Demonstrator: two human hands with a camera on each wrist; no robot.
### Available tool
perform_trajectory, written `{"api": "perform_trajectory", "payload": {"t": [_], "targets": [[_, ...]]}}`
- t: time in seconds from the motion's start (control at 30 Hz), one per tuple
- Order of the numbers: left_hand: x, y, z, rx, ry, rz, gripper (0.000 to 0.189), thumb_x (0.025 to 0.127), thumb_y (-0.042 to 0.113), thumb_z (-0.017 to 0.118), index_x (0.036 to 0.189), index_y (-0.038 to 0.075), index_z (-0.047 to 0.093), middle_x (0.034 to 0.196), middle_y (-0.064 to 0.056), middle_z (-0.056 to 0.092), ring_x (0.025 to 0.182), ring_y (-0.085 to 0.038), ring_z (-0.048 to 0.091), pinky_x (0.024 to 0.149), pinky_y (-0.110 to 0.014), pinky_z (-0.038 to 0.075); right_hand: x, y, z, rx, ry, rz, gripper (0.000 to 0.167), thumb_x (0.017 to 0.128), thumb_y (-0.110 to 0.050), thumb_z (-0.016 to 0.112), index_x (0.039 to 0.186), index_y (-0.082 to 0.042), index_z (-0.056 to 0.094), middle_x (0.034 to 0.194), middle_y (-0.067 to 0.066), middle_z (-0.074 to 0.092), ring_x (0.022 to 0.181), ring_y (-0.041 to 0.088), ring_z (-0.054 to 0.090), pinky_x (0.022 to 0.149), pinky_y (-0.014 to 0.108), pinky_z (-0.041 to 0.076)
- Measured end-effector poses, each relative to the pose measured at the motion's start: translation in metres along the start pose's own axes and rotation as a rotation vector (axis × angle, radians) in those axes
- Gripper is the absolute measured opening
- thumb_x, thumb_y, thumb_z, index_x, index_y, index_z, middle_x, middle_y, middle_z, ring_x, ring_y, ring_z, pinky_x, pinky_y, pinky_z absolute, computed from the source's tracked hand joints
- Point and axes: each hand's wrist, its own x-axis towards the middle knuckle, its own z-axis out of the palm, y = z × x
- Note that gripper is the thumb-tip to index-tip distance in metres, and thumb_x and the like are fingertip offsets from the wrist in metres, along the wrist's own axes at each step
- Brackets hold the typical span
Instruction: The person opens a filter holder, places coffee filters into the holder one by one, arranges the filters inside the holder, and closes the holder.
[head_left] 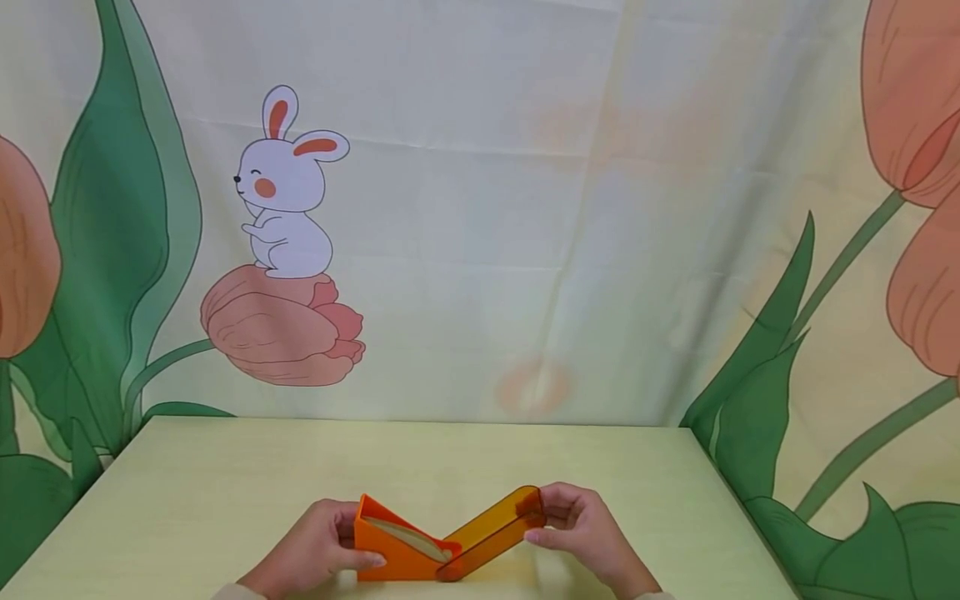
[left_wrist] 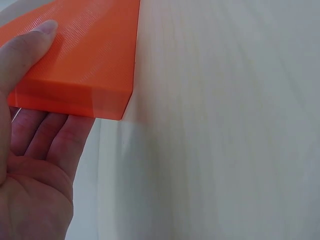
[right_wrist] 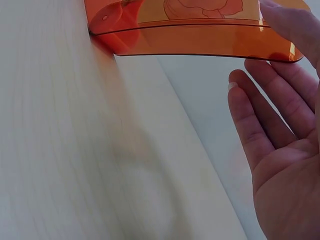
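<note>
An orange plastic case [head_left: 390, 560] stands near the table's front edge in the head view. Its see-through amber lid [head_left: 487, 535] is swung up and to the right on a hinge at the case's lower right end. A beige inside with a curved edge [head_left: 408, 537] shows in the case's opening. My left hand [head_left: 318, 537] grips the case's left end, thumb on the near face and fingers behind it, as the left wrist view also shows. With thumb and fingers, my right hand [head_left: 585, 529] pinches the lid's raised free end; in the right wrist view the lid [right_wrist: 190, 42] hangs above the table edge.
A pale wood-grain table [head_left: 262, 467] lies under both hands. Behind it hangs a cloth backdrop [head_left: 465, 208] printed with a white rabbit, pink tulips and green leaves.
</note>
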Motion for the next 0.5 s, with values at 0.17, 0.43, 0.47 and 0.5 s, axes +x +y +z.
{"api": "perform_trajectory", "payload": {"t": [0.17,0.43,0.47,0.5], "targets": [[-0.001,0.001,0.0,0.011,0.004,0.002,0.048,0.081,0.025,0.087,0.123,0.008,0.072,0.116,-0.006,0.077,0.094,-0.02,0.072,0.087,-0.028,0.062,0.003,-0.003,0.005,0.007,0.007,-0.023,0.043,0.085,-0.006,0.083,0.122,0.008,0.066,0.116,0.004,0.076,0.102,0.018,0.074,0.092,0.03,0.061],[-0.002,0.002,0.0,0.012,0.009,-0.003,0.049,0.08,0.024,0.088,0.123,0.007,0.072,0.116,-0.007,0.077,0.094,-0.02,0.072,0.088,-0.03,0.062,0.013,-0.016,0.019,-0.012,0.009,-0.07,0.04,0.085,-0.007,0.083,0.121,0.004,0.069,0.117,0.008,0.076,0.102,0.02,0.074,0.095,0.031,0.06],[-0.001,0.002,0.0,0.012,0.01,-0.006,0.049,0.08,0.024,0.088,0.123,0.007,0.072,0.116,-0.007,0.077,0.094,-0.02,0.072,0.089,-0.031,0.062,0.014,-0.018,0.022,-0.021,0.007,-0.083,0.039,0.086,-0.007,0.083,0.12,0.003,0.069,0.117,0.009,0.076,0.102,0.02,0.074,0.095,0.031,0.06],[-0.001,0.002,0.0,0.013,0.01,-0.008,0.049,0.08,0.024,0.088,0.123,0.007,0.072,0.116,-0.007,0.077,0.094,-0.02,0.072,0.089,-0.031,0.062,0.016,-0.02,0.024,-0.031,0.002,-0.1,0.038,0.086,-0.007,0.082,0.12,0.003,0.07,0.116,0.01,0.076,0.101,0.02,0.074,0.095,0.032,0.06]]}}
